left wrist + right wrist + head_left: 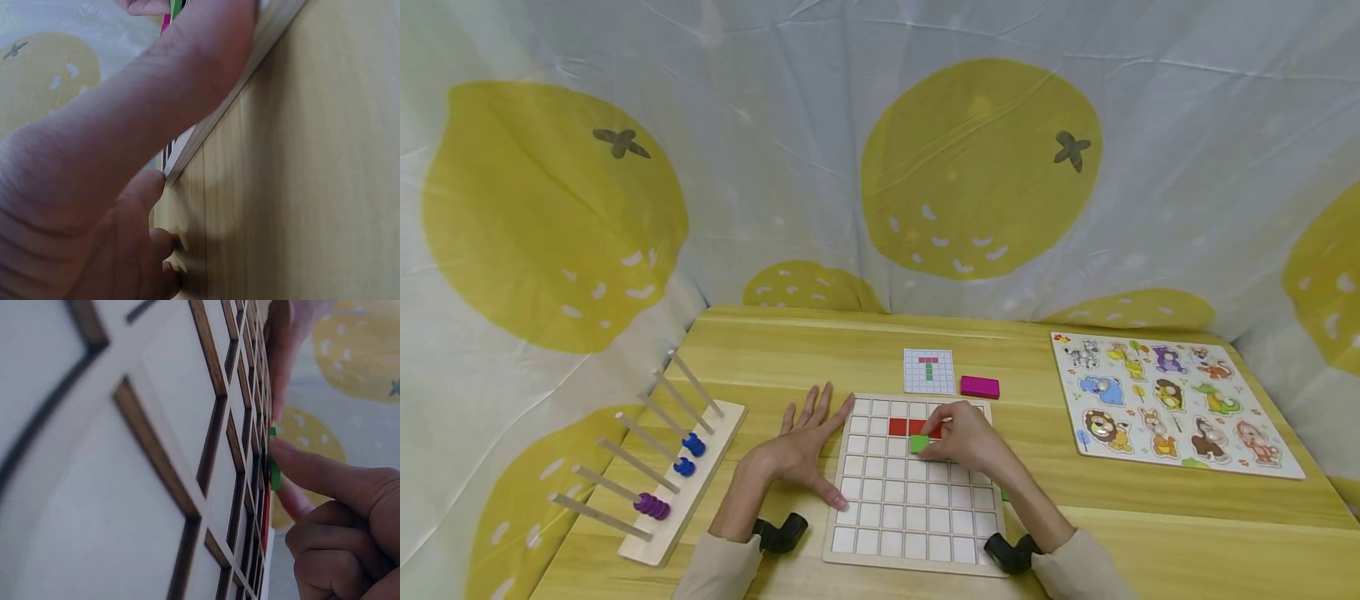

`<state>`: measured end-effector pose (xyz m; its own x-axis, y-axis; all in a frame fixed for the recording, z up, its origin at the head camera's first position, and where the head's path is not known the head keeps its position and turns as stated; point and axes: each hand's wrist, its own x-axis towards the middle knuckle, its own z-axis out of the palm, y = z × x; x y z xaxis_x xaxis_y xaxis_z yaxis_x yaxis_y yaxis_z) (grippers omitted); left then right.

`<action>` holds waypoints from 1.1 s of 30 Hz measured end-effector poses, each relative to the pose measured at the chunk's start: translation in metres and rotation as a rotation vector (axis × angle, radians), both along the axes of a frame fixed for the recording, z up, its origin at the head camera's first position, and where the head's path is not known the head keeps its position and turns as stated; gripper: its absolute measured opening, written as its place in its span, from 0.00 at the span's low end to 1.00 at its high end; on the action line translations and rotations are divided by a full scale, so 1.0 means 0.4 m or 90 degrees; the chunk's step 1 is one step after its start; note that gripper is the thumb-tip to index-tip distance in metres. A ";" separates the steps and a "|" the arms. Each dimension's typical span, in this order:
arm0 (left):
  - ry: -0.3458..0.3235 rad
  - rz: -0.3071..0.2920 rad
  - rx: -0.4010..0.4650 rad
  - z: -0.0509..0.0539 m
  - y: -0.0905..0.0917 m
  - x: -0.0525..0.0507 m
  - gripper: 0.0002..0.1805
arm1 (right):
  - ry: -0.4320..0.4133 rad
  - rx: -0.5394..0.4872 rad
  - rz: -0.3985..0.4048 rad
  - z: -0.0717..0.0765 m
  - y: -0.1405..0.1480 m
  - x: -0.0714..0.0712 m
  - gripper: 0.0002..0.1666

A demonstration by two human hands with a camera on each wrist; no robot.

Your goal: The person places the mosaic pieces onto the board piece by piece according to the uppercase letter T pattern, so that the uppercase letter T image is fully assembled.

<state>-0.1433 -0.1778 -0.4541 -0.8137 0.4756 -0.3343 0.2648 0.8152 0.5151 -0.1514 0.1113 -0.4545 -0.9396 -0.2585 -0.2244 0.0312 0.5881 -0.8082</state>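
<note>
A wooden grid board [880,560] with white square cells lies in front of me. Red square tiles [898,427] sit in a row in its second row from the top, partly covered by my right hand. Between thumb and index finger, my right hand [967,439] pinches a green square tile [919,444] just below the middle of that red row. The right wrist view has the green tile [275,472] edge-on at the board's surface. My left hand [796,450] spreads its fingers along the board's left side, index finger at the top corner and thumb on the lower left edge.
Behind the board are a pattern card [912,379] and a magenta block [980,387]. A wooden peg stand [658,533] with blue and purple beads is at left. An animal puzzle board [1142,446] lies at right. Something green [1004,496] peeks out beside the grid board's right edge.
</note>
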 end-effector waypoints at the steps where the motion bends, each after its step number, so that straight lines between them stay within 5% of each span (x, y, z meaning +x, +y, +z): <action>1: -0.001 0.001 0.000 0.000 0.000 0.000 0.83 | -0.002 0.006 -0.001 0.000 -0.003 -0.001 0.13; 14: 0.002 -0.001 -0.007 0.001 0.000 0.001 0.83 | -0.004 0.037 0.001 0.003 -0.012 0.006 0.15; 33: -0.001 -0.005 -0.008 0.007 0.003 0.004 0.83 | 0.008 -0.011 0.013 -0.004 0.004 0.004 0.11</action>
